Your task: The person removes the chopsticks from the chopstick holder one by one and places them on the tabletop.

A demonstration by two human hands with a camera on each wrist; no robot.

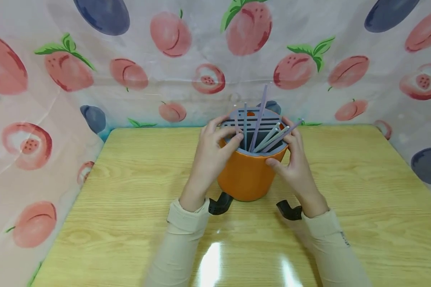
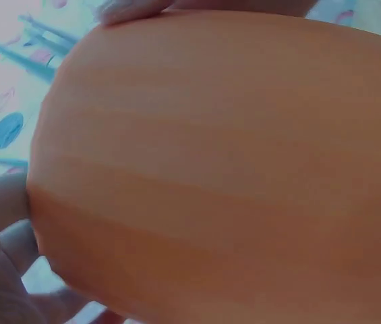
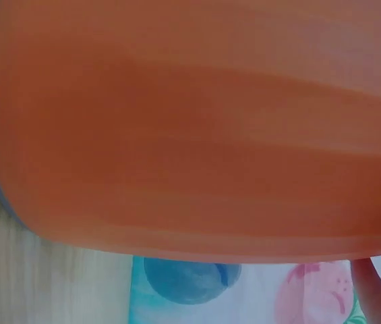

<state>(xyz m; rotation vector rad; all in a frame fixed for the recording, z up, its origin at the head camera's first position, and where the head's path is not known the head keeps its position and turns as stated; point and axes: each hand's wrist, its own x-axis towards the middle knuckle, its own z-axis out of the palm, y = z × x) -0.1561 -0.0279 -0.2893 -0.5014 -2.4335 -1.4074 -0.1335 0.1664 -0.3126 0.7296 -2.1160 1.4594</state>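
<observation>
An orange utensil holder [image 1: 251, 175] with a grey slotted top stands on the table, tilted slightly in the head view. Several thin pale purple and green sticks like chopsticks [image 1: 260, 115] lean out of its front opening. My left hand [image 1: 215, 143] grips the left side of the rim, thumb over the front edge. On the opposite side, my right hand [image 1: 292, 163] grips the holder, with its thumb on the front wall and fingers around the back. In both wrist views the orange wall fills most of the picture.
Below the holder lies a light wood-grain table [image 1: 136, 191]. A fruit-print cloth [image 1: 129, 99] hangs behind and along the sides. Black camera mounts [image 1: 220, 203] are strapped at both wrists, close to the holder's base.
</observation>
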